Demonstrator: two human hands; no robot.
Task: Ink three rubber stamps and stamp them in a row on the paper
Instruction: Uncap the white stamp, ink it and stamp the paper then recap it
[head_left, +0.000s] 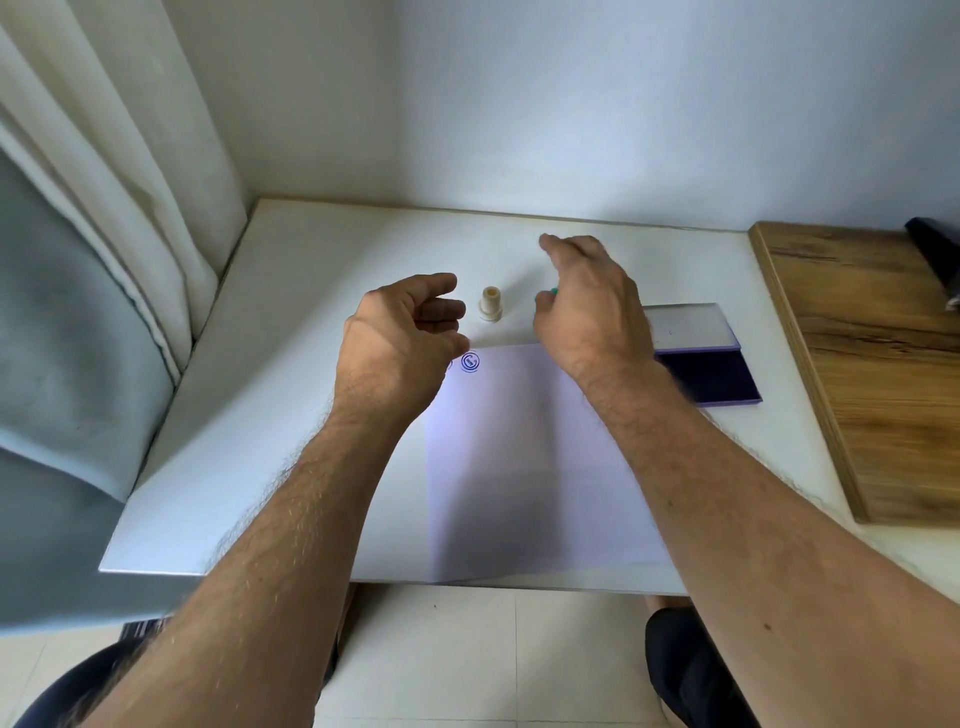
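Your left hand (402, 338) hovers above the white surface (291, 374) with its fingers loosely curled and its grip empty; nothing sits between thumb and fingertips. The cream stamp (490, 304) stands upright on the surface just to the right of those fingertips, apart from them. Your right hand (589, 306) reaches over the far edge of the paper (519, 457), fingers bent downward. A bit of green (551, 294) shows at its thumb side, touching the hand, but you cannot tell from this view whether the grip is closed on it or only beside it. One round blue stamp mark (470, 361) lies near the paper's far left corner, just beside your left hand. The open ink pad (714, 382) lies to the right of the paper, partly behind your right forearm, with a wooden board (862, 364) further right.
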